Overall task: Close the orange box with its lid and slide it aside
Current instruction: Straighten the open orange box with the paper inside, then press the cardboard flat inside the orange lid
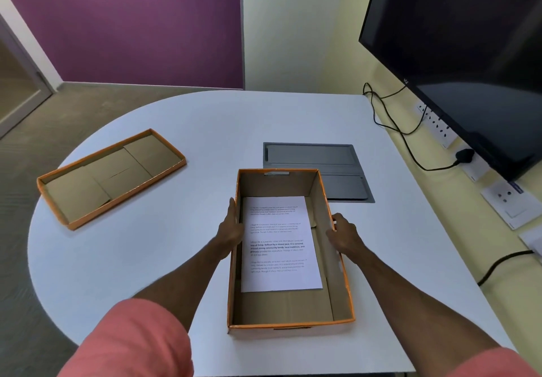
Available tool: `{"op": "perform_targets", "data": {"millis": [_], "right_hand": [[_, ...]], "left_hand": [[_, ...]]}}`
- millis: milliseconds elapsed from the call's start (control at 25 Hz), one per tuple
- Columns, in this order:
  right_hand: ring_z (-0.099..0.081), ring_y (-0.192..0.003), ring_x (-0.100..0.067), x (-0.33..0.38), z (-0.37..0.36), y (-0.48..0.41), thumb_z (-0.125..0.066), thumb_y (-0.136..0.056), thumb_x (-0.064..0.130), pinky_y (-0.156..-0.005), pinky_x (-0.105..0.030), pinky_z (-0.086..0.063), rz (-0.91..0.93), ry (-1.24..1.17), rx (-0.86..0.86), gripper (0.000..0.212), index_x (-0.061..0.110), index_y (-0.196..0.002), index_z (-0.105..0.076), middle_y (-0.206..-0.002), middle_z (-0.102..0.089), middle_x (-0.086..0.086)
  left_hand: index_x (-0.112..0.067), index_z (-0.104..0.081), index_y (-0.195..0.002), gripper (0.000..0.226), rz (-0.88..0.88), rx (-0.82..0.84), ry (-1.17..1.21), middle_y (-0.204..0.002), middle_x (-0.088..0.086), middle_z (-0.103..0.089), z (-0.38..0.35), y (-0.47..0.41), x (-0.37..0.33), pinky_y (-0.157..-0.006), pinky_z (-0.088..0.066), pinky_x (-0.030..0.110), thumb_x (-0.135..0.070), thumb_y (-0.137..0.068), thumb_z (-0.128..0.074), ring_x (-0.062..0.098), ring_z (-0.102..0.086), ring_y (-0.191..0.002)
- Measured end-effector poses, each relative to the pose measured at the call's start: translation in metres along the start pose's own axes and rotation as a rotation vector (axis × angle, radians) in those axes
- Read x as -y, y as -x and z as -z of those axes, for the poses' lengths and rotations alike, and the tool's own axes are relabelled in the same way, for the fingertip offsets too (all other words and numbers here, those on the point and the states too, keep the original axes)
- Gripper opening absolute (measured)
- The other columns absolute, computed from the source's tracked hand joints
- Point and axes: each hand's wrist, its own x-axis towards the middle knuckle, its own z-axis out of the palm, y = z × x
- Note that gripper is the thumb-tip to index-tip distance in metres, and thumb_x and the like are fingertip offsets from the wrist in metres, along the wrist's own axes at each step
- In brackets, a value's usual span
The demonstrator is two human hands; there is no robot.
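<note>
The orange box stands open on the white table, near the front edge, with a printed sheet of paper lying flat inside. My left hand presses flat against the box's left wall. On the opposite side, my right hand grips the right wall near its top rim. The orange lid lies upside down at the table's left, brown inside facing up, well apart from the box.
A grey cable hatch is set in the table just behind the box. A large dark monitor hangs on the right wall above sockets and black cables. The table's left edge is rounded.
</note>
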Motion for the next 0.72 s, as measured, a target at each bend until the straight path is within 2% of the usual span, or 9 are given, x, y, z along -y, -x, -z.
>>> {"op": "perform_targets", "data": {"millis": [120, 200, 280, 480, 560, 720], "right_hand": [[-0.058, -0.118, -0.04, 0.008, 0.007, -0.002, -0.052, -0.097, 0.025, -0.097, -0.046, -0.05, -0.017, 0.059, -0.055, 0.047, 0.003, -0.137, -0.04, -0.133, -0.055, -0.023], [-0.052, -0.126, -0.039, 0.019, 0.009, -0.004, -0.051, -0.096, 0.031, -0.099, -0.048, -0.046, -0.014, 0.098, -0.141, 0.055, 0.005, -0.141, -0.035, -0.14, -0.05, -0.02], [-0.047, -0.13, -0.035, 0.037, 0.008, -0.005, -0.051, -0.096, 0.035, -0.098, -0.048, -0.046, 0.077, 0.154, -0.236, 0.053, 0.006, -0.139, -0.038, -0.142, -0.047, -0.016], [-0.045, -0.125, -0.03, 0.098, 0.0, -0.005, -0.044, -0.095, 0.047, -0.099, -0.042, -0.045, 0.346, 0.389, -0.358, 0.057, 0.005, -0.134, -0.044, -0.133, -0.05, -0.014], [-0.045, -0.125, -0.03, 0.124, -0.007, -0.005, -0.039, -0.095, 0.051, -0.103, -0.04, -0.04, 0.422, 0.473, -0.351, 0.059, 0.006, -0.132, -0.047, -0.133, -0.051, -0.014], [-0.031, -0.14, -0.029, 0.183, -0.03, -0.001, -0.042, -0.094, 0.053, -0.115, -0.043, -0.029, 0.52, 0.378, -0.277, 0.067, 0.008, -0.142, -0.039, -0.15, -0.038, -0.014]], "left_hand": [[-0.023, 0.002, -0.153, 0.073, 0.01, -0.024, -0.077, -0.162, 0.007, -0.015, 0.003, 0.001, -0.002, -0.111, -0.034, 0.047, -0.025, -0.098, -0.046, 0.035, -0.031, -0.143], [-0.017, -0.003, -0.154, 0.074, -0.054, -0.045, -0.162, -0.161, 0.009, -0.019, 0.009, 0.002, -0.006, -0.113, -0.032, 0.046, -0.03, -0.095, -0.047, 0.035, -0.031, -0.143], [-0.012, -0.008, -0.153, 0.071, -0.137, -0.074, -0.263, -0.161, 0.01, -0.019, 0.02, 0.003, -0.012, -0.117, -0.025, 0.043, -0.035, -0.096, -0.045, 0.031, -0.026, -0.146], [-0.005, -0.007, -0.152, 0.063, -0.213, -0.19, -0.394, -0.162, 0.011, -0.011, 0.06, 0.004, -0.022, -0.12, -0.011, 0.032, -0.018, -0.1, -0.04, 0.023, -0.013, -0.15], [-0.006, -0.007, -0.152, 0.061, -0.211, -0.241, -0.425, -0.162, 0.01, -0.011, 0.078, 0.007, -0.025, -0.121, -0.011, 0.034, -0.018, -0.101, -0.038, 0.023, -0.012, -0.15], [-0.013, -0.009, -0.153, 0.06, -0.142, -0.32, -0.538, -0.163, 0.006, -0.013, 0.121, 0.017, -0.026, -0.12, -0.017, 0.049, -0.022, -0.101, -0.036, 0.022, -0.014, -0.15]]}}
